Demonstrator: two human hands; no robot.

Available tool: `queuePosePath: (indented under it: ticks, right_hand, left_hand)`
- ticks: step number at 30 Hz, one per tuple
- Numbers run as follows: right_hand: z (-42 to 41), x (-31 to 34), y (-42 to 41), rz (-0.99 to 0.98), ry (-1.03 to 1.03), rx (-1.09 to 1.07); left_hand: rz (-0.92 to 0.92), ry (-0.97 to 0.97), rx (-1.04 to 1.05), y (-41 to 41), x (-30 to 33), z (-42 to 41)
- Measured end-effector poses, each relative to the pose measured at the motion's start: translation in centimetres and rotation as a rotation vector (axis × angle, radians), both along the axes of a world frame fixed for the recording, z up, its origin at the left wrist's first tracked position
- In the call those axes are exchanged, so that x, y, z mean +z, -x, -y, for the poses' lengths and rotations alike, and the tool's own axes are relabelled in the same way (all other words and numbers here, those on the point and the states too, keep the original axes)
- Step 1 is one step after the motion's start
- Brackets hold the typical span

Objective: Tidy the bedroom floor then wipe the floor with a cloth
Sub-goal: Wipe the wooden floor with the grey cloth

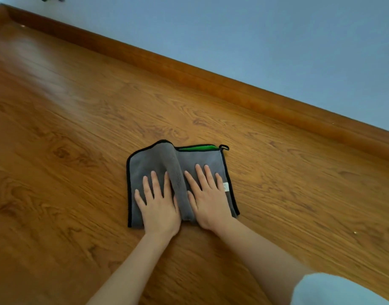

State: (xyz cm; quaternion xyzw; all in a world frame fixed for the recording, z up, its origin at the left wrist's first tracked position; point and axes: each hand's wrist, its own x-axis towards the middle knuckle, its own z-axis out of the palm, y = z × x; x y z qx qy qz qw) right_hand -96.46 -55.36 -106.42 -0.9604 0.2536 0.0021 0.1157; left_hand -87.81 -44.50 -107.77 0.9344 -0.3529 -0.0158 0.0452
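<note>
A grey microfibre cloth (pixel 155 164) with black edging lay flat on the wooden floor (pixel 79 133), near the middle of the view and well apart from the wooden skirting board (pixel 233 84) along the far wall (pixel 277 40). The left hand (pixel 159 203) pressed on the cloth's left half, fingers straight and spread. The right hand (pixel 209 194) pressed on the right half in the same manner. A raised fold of cloth ran between the two hands. A green underside showed at the far edge (beside a small black hanging loop (pixel 224 147) at the far right corner). A white label (pixel 225 186) sat on the right edge.
</note>
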Motion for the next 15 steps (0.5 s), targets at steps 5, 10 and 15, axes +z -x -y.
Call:
queuePosePath:
  ticks: [5, 10, 15]
  right_hand:
    - [-1.6, -0.6, 5.0, 0.050, 0.080, -0.098]
    - [-3.1, -0.8, 9.2, 0.051, 0.074, -0.217]
    - [-4.1, -0.9, 14.3, 0.019, 0.089, -0.280]
  left_hand:
    - [0.027, 0.021, -0.139, 3.6, -0.6, -0.9]
    - [-0.021, 0.036, -0.184, 7.3, -0.9, -1.2]
    - [-0.064, 0.124, -0.249, 11.5, -0.9, -1.6]
